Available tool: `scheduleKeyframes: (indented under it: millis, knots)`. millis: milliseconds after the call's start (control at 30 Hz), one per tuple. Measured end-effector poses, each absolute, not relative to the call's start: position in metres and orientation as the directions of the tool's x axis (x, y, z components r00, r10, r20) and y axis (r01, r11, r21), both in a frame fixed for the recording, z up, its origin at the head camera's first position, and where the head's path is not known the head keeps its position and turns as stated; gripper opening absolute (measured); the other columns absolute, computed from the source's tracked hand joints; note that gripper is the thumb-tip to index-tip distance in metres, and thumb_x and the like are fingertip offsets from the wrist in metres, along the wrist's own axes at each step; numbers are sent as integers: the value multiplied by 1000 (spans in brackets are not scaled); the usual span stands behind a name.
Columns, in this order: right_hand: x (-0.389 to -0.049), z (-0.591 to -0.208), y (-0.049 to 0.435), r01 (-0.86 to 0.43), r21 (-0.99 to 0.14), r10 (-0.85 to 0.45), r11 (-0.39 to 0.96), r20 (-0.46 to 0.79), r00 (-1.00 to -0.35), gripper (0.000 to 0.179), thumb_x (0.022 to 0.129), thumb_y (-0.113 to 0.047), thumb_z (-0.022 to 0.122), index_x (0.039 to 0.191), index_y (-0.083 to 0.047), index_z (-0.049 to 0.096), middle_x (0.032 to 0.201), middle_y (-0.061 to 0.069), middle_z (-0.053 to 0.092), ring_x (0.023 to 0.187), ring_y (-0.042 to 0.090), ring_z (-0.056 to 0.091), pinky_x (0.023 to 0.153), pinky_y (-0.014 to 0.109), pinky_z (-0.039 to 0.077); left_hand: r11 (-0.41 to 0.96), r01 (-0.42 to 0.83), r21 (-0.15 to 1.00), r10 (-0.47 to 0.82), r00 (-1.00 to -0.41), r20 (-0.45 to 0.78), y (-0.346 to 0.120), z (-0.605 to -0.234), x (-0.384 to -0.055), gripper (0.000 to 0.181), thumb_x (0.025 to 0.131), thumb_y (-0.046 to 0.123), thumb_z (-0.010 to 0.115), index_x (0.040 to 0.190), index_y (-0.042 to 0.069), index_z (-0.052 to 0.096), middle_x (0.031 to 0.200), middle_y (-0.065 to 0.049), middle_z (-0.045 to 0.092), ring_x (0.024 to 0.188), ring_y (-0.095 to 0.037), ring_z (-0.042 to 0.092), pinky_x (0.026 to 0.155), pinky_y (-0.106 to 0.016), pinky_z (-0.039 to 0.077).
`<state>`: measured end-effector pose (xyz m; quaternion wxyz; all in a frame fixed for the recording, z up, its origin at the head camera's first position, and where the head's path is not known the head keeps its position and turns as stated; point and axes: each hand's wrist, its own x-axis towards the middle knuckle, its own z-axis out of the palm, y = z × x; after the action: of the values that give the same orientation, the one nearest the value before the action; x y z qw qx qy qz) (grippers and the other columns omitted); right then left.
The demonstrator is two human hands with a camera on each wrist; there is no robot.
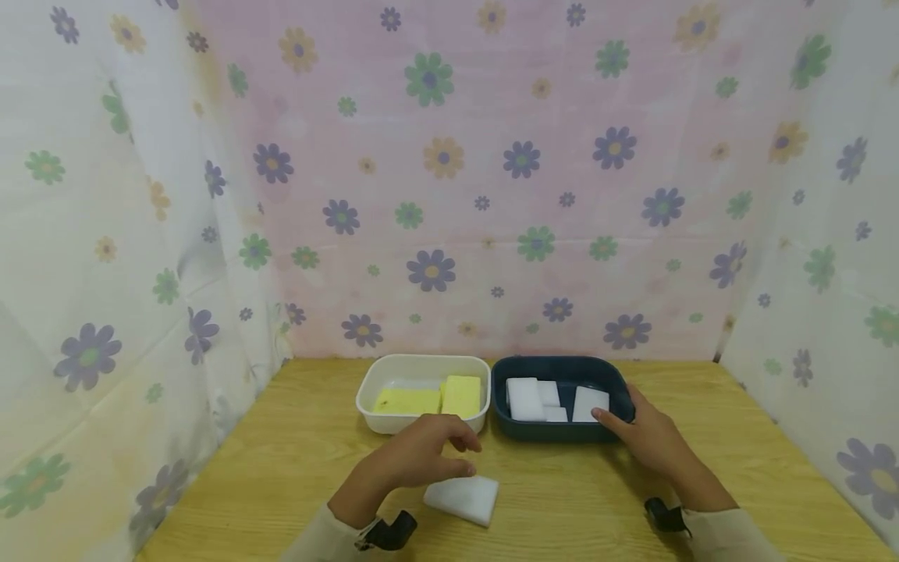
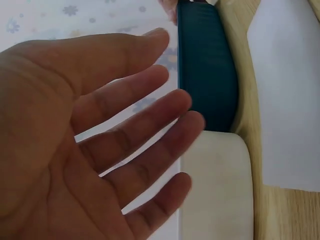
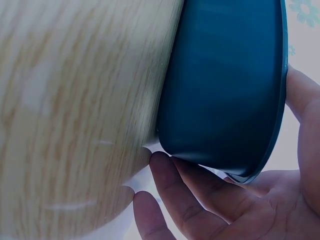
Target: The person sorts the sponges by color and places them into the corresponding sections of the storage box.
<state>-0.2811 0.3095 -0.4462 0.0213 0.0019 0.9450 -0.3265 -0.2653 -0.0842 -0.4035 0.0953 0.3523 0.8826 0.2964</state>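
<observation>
My left hand hovers over a white sponge lying on the table, its fingers loosely bent and spread, with nothing in them. The left wrist view shows that sponge apart from the fingertips. At the right end of a dark blue basin, my right hand holds the wall, thumb over the rim and fingers against the outside. In the right wrist view, fingers lie along the basin's end. Inside the basin sit several white sponges.
Left of the dark basin, right beside it, stands a white basin with yellow sponges in it. Both rest toward the back of the wooden table. Flowered cloth hangs behind and along both sides.
</observation>
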Motion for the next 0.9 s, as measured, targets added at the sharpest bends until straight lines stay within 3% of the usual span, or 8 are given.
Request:
scheduleKeyframes:
  millis: [233,567,900]
  knots:
    - [-280,-444,308,24,-626,-9,779,-49,-999,121,91,-83,49,165,-1,-1,164,38,20,144,62,29,109,75,35,577,596,559,731,-681,-28,-84,-407,-265,29,92,23,81,119,17,75,117,7,73,109,-9,67,94,-33,57]
    - [-280,-445,310,17,-609,-8,793,-39,-999,118,93,-80,48,165,0,-1,163,39,20,143,62,30,108,75,35,633,576,517,698,-713,-61,-83,-420,-269,31,85,10,85,115,15,76,106,9,72,96,-2,63,87,-23,54]
    - [-284,-449,312,18,-600,-10,800,-43,-999,115,95,-77,49,165,-1,-2,163,39,20,143,62,31,107,75,36,674,558,484,667,-742,-72,-84,-426,-271,33,81,9,88,112,15,77,99,14,71,90,1,61,82,-22,54]
